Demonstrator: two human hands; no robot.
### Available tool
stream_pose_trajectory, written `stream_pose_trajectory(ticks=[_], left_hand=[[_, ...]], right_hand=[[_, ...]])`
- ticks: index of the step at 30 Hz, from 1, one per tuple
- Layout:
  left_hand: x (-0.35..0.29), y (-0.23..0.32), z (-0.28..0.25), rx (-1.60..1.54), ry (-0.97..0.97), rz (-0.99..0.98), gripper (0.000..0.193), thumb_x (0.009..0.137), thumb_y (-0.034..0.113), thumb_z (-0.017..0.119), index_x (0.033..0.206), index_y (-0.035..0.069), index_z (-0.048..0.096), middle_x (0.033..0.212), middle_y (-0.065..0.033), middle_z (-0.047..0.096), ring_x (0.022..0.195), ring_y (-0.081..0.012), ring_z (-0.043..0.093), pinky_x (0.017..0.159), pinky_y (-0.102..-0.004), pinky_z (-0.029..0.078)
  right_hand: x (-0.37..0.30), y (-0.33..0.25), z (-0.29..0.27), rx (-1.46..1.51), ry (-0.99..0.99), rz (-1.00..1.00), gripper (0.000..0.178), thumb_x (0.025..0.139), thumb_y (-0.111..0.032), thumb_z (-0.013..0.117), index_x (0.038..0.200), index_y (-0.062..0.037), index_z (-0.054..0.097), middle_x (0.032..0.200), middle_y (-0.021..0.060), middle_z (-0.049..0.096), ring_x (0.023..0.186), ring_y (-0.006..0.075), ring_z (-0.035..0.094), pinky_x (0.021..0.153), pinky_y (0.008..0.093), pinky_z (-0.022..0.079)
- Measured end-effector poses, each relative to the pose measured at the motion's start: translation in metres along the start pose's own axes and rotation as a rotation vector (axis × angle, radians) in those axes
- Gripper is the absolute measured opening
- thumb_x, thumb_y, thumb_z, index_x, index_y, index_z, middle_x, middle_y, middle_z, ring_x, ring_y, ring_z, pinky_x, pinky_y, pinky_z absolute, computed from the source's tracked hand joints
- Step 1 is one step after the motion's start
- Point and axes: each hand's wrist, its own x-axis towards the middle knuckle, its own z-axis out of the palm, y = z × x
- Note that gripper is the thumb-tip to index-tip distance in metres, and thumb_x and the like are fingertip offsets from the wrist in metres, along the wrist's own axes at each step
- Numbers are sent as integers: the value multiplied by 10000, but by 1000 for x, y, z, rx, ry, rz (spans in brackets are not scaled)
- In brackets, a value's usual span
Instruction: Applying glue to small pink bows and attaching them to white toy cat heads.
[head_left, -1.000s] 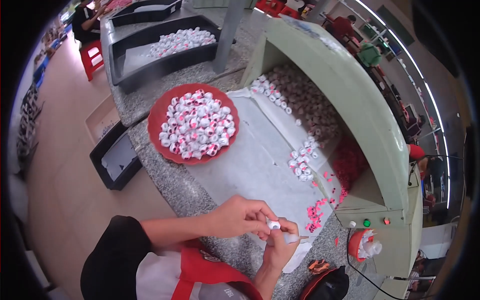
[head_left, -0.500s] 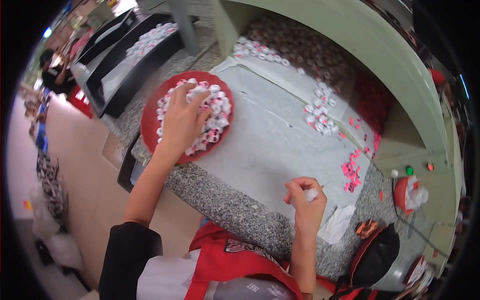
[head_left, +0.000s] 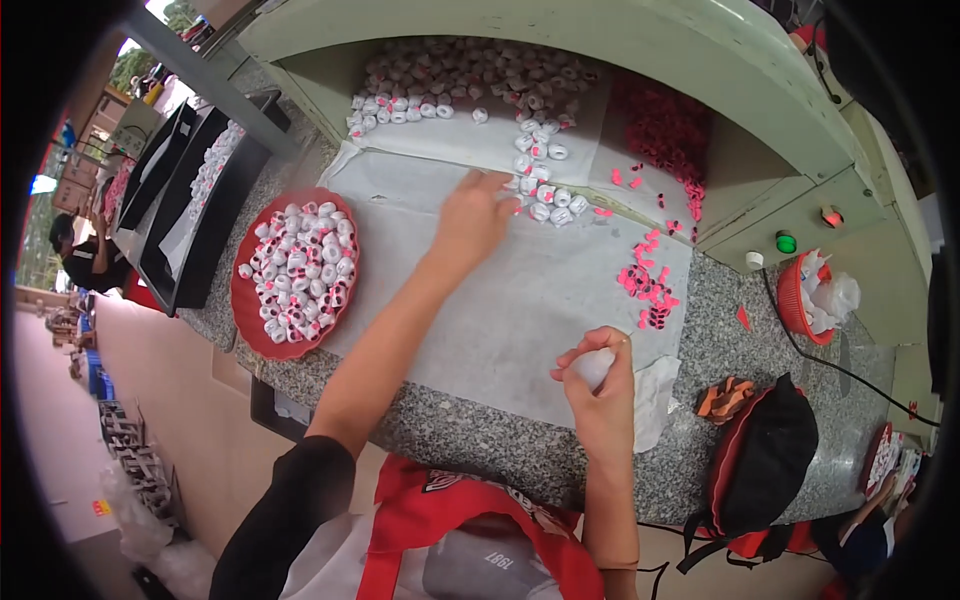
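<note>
My left hand (head_left: 475, 218) reaches over the white sheet to a cluster of small white rounded pieces with pink parts (head_left: 537, 172). Its thumb and fingertips are apart at the cluster's left edge; a firm hold on any piece does not show. My right hand (head_left: 602, 395), at the near side of the sheet, is closed round a small translucent white rounded object (head_left: 594, 368), partly hidden by the fingers. At the left stands a red plate (head_left: 240, 310) heaped with similar white pieces (head_left: 300, 265). Loose pink pieces (head_left: 648, 285) lie on the sheet to the right.
A pale green cabinet (head_left: 640, 45) arches over heaps of white and pink pieces. A red basket (head_left: 803, 325), a black bag (head_left: 770, 460) and an orange-black cloth item (head_left: 724, 398) sit on the granite counter (head_left: 480, 455). Black trays (head_left: 190, 255) stand at the left; people are farther off.
My left hand has left the red plate and moved right to the white cluster under the cabinet. The right hand still holds the white object, now turned. The whole view has shifted.
</note>
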Motion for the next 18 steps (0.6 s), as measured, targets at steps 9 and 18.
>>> stream_pose_trajectory(ticks=[9, 18], left_hand=[[-33, 45, -28, -1102, -194, -529, 369, 785, 65, 587, 1137, -1, 496, 916, -95, 582, 832, -197, 593, 703, -280, 483], [-89, 116, -65, -1385, -163, -318, 358, 747, -116, 549, 1094, -57, 488, 1029, -125, 553, 938, -209, 569, 799, -252, 475]], right_hand=[[0, -5, -30, 280, 240, 87, 284, 731, 68, 520, 995, -1, 443, 794, 97, 553, 645, 141, 543, 626, 240, 474], [-35, -66, 5, -119, 477, -517, 329, 680, -170, 605, 922, 32, 508, 859, 93, 517, 777, 161, 505, 716, 267, 420]])
